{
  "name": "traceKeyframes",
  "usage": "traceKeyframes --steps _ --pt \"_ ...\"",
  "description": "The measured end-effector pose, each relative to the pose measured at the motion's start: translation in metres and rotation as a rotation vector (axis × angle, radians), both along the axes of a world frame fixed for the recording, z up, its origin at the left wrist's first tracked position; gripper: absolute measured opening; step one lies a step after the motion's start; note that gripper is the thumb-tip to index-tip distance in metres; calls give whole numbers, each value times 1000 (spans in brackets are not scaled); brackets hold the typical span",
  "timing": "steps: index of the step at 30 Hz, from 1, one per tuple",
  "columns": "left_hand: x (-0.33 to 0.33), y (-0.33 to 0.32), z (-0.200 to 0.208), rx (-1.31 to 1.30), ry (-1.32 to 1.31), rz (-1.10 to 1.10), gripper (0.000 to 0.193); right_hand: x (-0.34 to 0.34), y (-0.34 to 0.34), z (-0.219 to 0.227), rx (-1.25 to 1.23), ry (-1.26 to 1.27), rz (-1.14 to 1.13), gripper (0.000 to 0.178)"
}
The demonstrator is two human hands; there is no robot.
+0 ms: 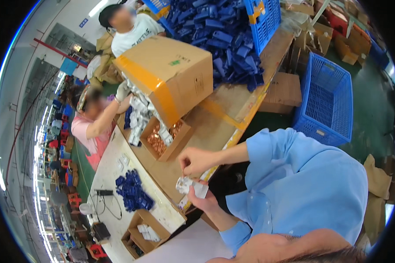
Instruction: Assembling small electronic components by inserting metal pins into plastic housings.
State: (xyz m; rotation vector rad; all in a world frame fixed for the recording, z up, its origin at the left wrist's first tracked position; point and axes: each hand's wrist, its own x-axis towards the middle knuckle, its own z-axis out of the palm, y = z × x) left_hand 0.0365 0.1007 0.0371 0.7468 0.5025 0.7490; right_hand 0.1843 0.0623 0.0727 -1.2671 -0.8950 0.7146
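We see one white-and-clear plastic piece (196,189) in our left hand (205,200), gripped between thumb and fingers, its clear end pointing away from the palm. Our right hand (196,161) is just above that end, thumb and fingertips drawn close together; we cannot tell whether they pinch something small.

Near our hands, past the table edge, stands one open cardboard box (180,143) of copper-coloured parts (156,142), too many for us to count. Against it lies one large tipped carton (166,65), with white plastic pieces (138,115) heaped at its mouth. On the white table (166,214) we find one pile of blue parts (134,193) and one smaller cardboard box (136,228). We count two blue crates (324,98) and two co-workers (94,125) across from us.
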Motion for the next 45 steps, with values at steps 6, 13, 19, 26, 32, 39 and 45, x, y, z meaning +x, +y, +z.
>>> traceKeyframes --steps 6,13,19,26,32,39,45 --pt "-4 -1 1 200 45 -67 52 23 -33 -24 -39 10 -84 10" --pt "-10 0 1 248 277 -216 24 15 -45 -25 -105 122 193 9" --pt "-12 4 -6 268 321 -251 29 15 -48 -19 -84 260 136 13" --pt "-10 12 -9 178 294 -287 26 16 -43 -21 -117 315 166 15" --pt "-2 18 -15 155 287 -333 29 23 -39 -29 -100 378 210 17" --pt "5 23 -17 141 309 -351 29 25 -35 -23 -165 409 223 16" --pt "6 29 -21 117 301 -327 27 32 -35 -40 -168 370 184 13"
